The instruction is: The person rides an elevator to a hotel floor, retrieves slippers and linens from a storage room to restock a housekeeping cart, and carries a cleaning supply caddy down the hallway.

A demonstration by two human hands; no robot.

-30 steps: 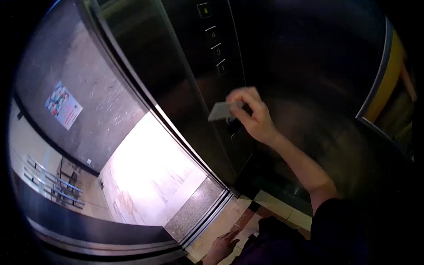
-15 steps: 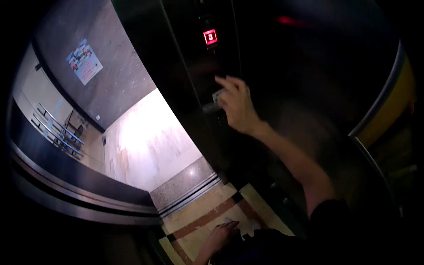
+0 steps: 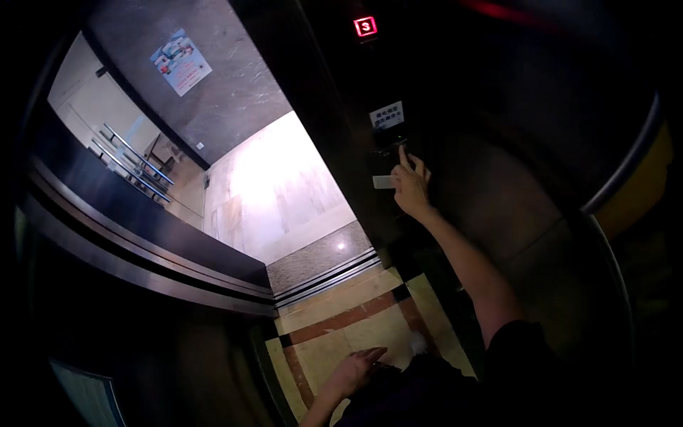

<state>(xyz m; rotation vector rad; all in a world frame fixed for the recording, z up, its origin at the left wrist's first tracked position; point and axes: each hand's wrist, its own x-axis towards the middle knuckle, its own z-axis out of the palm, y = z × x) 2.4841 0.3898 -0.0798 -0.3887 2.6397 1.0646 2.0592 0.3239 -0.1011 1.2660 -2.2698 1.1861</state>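
Observation:
My right hand [image 3: 413, 186] is raised at the dark elevator panel [image 3: 348, 92], its index finger stretched up to just below a small label [image 3: 386, 115]. The other fingers curl round a pale flat card [image 3: 383, 182], which sticks out to the left of the hand. Above, a square button [image 3: 366, 27] glows red with the number 3. My left hand [image 3: 359, 368] hangs low in front of my body over the tiled floor, fingers stretched and nothing seen in it.
The doorway stands open on the left, with a metal sill [image 3: 327, 279] and a bright marble floor [image 3: 284, 192] beyond. A poster [image 3: 181, 62] hangs on the grey wall outside. A curved metal-edged frame [image 3: 626, 156] is at the right.
Button 3 has lit up red. My right hand has moved down the panel from near the buttons to below the label, still with the card. The camera view has shifted.

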